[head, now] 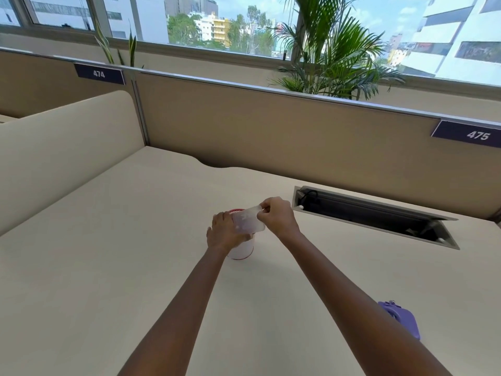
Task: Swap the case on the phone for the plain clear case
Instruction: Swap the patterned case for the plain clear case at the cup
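Both hands are up over the middle of the desk [135,240] with the clear case [248,221] between them, its long axis running roughly from left hand to right and tilted up toward the right. The left hand [221,233] wraps its near-left end, while the right hand [276,217] pinches the far-right corner, both arms stretched forward. Can't tell if the phone's inside; a white red-trimmed thing [241,249] is mostly hidden beneath, and the purple case [401,318] by the desk's right edge is half behind the right forearm.

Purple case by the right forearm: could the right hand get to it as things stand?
Probably yes. The purple case lies in the open on the desk, nothing covering it, but the right hand now pinches the clear case and must let go first.
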`<state>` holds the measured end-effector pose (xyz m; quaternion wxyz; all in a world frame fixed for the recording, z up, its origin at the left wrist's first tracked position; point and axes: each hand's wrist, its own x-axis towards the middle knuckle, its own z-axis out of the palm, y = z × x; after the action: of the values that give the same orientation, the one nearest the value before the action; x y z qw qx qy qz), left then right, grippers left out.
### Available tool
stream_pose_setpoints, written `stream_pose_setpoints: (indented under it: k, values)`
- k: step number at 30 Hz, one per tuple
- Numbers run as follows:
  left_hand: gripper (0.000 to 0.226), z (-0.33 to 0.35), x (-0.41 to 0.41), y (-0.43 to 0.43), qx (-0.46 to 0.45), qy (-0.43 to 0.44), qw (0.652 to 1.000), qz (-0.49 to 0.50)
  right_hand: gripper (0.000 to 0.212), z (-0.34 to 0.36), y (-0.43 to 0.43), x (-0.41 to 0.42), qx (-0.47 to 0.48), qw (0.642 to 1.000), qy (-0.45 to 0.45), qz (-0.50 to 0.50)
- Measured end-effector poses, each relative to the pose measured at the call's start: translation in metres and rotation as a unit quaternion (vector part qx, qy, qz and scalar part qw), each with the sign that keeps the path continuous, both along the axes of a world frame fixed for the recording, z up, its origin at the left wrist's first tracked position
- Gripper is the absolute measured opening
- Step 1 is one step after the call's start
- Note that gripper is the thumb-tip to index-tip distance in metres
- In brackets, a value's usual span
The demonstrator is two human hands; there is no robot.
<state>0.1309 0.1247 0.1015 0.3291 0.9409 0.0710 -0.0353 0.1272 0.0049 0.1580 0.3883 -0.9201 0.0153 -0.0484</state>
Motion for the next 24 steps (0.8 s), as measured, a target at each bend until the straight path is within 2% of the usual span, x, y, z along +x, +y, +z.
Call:
stream_pose_setpoints:
  k: [6, 13, 17, 24]
  values:
    - [0.081, 0.0019, -0.0006, 0.0002, 0.041, -0.012, 0.999, 0.018, 0.03, 0.0031, 0.0047, 0.0009, -0.072, 0.995, -0.029, 0.061]
    - [0.084, 0.004, 0.0021, 0.0004, 0.041, 0.004, 0.999, 0.025, 0.029, 0.0045, 0.0058, 0.0017, -0.147, 0.98, -0.067, 0.117]
    - [0.084, 0.0039, 0.0026, 0.0009, 0.039, 0.005, 0.999, 0.023, 0.028, 0.004, 0.006, 0.0014, -0.215, 0.958, -0.071, 0.177]
    - [0.085, 0.0026, 0.0034, 0.002, 0.035, 0.005, 0.999, 0.024, 0.028, 0.0034, 0.0066, 0.0008, -0.272, 0.933, -0.131, 0.195]
